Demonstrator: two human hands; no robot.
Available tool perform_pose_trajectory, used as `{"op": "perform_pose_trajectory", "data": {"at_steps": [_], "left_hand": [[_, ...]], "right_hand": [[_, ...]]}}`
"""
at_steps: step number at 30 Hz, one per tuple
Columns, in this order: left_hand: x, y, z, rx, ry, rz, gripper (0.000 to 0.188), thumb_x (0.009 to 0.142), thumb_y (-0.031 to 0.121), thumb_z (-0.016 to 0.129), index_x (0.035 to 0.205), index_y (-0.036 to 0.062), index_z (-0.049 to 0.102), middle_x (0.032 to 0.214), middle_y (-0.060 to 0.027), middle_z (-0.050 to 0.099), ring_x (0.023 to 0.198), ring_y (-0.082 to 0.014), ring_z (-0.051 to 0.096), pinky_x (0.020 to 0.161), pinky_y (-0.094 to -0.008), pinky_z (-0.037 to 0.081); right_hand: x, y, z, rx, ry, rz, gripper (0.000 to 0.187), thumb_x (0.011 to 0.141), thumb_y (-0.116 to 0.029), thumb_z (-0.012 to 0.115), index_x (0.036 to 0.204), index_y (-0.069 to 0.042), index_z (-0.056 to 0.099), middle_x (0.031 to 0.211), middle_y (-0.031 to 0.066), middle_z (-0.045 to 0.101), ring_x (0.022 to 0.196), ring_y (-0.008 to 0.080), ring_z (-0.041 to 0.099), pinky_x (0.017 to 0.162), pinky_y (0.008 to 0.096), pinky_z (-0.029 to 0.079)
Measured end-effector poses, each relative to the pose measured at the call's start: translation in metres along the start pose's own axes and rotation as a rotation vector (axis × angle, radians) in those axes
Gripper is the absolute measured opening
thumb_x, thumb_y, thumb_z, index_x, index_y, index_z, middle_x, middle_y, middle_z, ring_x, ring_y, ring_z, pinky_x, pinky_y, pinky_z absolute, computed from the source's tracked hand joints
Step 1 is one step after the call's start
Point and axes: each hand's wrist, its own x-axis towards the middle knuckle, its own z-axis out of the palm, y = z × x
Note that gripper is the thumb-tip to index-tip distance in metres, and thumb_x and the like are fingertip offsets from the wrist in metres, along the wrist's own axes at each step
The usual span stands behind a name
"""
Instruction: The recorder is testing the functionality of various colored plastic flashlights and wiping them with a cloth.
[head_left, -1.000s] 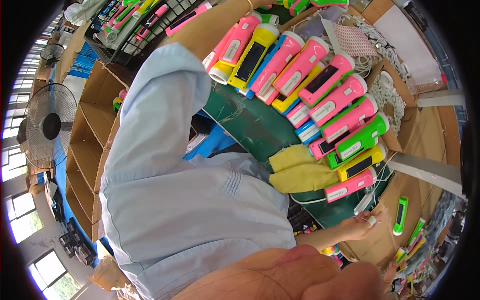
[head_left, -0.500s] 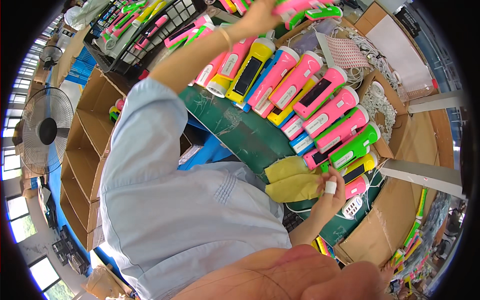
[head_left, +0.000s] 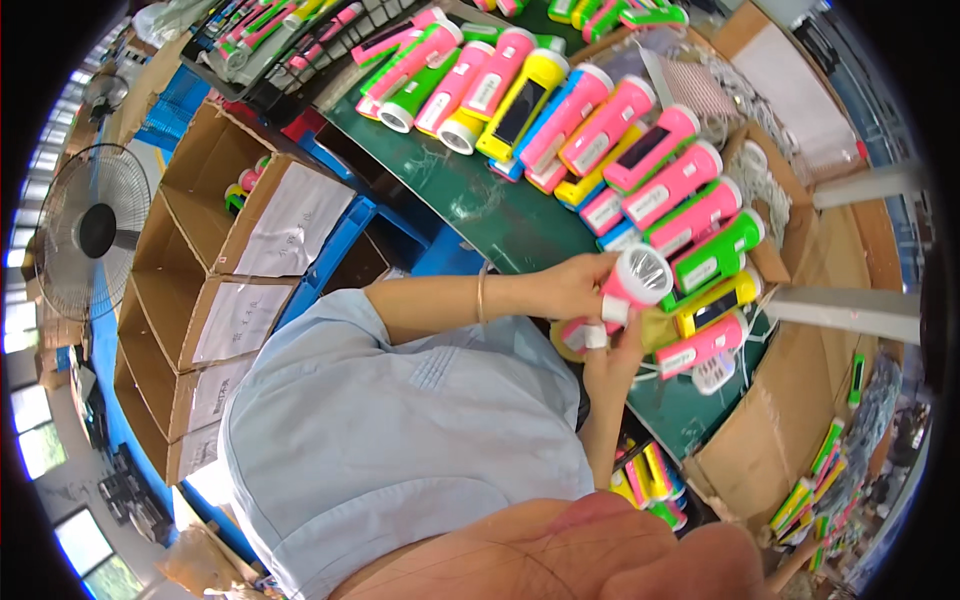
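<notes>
A pink flashlight (head_left: pixel 622 285) is held between both hands, its white-rimmed clear lens tilted up toward me. Closed around its neck is my left hand (head_left: pixel 580 290), a bracelet on that wrist. My right hand (head_left: pixel 612 362) grips the body from below, and white wraps show on the digits beside it. A yellow cloth (head_left: pixel 657 328) shows behind and beside the hands; much of it is hidden. Just beyond, a row of pink, green, yellow and blue flashlights (head_left: pixel 672 185) lies along the green table (head_left: pixel 480 215).
A black crate (head_left: pixel 262 95) with more flashlights stands at the far left. Cardboard compartments (head_left: pixel 215 285) are at my left, a fan (head_left: pixel 95 230) behind them. Toward the right are a white multi-socket block (head_left: pixel 713 375), a pale post (head_left: pixel 850 310) and a box of small white parts (head_left: pixel 765 210).
My left hand has come back from the far flashlights to my right hand, now with a pink flashlight. My right hand has moved from the cloth's edge onto it. The view has shifted.
</notes>
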Motion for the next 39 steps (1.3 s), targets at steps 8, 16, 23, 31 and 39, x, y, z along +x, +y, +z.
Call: {"op": "perform_pose_trajectory", "data": {"at_steps": [8,16,23,31,39], "left_hand": [[0.041,0.026,0.006,-0.514,0.095,-0.260,0.029,0.083,0.022,0.060,0.101,0.0022,0.048,0.081,-0.0086,0.056,0.073,-0.0187,0.059,0.065,-0.0315,0.051],[0.068,0.042,0.012,-0.752,0.070,-0.437,0.029,0.084,0.028,0.056,0.094,0.0019,0.050,0.074,-0.0103,0.057,0.057,-0.0209,0.059,0.052,-0.0323,0.051],[0.081,0.043,0.008,-0.278,0.125,-0.184,0.028,0.081,0.012,0.052,0.107,0.0006,0.047,0.088,-0.0106,0.058,0.071,-0.0219,0.061,0.065,-0.0363,0.054],[0.106,0.069,-0.006,0.844,0.551,0.322,0.061,0.071,0.022,0.072,0.114,-0.0062,0.039,0.105,-0.0194,0.049,0.096,-0.0312,0.052,0.084,-0.0378,0.043],[0.083,0.030,0.039,-0.213,0.021,-0.016,0.042,0.089,0.023,0.054,0.121,0.0008,0.040,0.108,-0.0121,0.053,0.104,-0.0216,0.053,0.089,-0.0358,0.044]], "right_hand": [[-0.017,0.018,-0.038,0.245,0.198,0.335,0.027,0.089,-0.009,0.048,0.112,0.005,0.051,0.089,0.0081,0.059,0.075,0.0122,0.057,0.069,0.0240,0.046],[-0.031,0.024,-0.036,0.246,0.234,0.276,0.020,0.089,-0.006,0.050,0.107,0.002,0.055,0.083,0.0068,0.058,0.064,0.0098,0.055,0.059,0.0220,0.047],[-0.022,0.007,-0.043,0.220,0.229,0.326,0.031,0.092,-0.011,0.039,0.122,-0.004,0.046,0.060,-0.0023,0.041,0.051,0.0039,0.036,0.045,0.0193,0.028],[0.005,0.002,-0.058,0.484,0.305,0.342,0.027,0.091,-0.015,0.048,0.113,0.001,0.053,0.066,-0.0019,0.047,0.053,0.0030,0.039,0.045,0.0166,0.027],[0.023,0.006,-0.039,0.229,0.142,0.035,0.057,0.074,-0.029,0.071,0.117,-0.001,0.046,0.097,0.0107,0.057,0.088,0.0169,0.056,0.078,0.0289,0.045]]}}
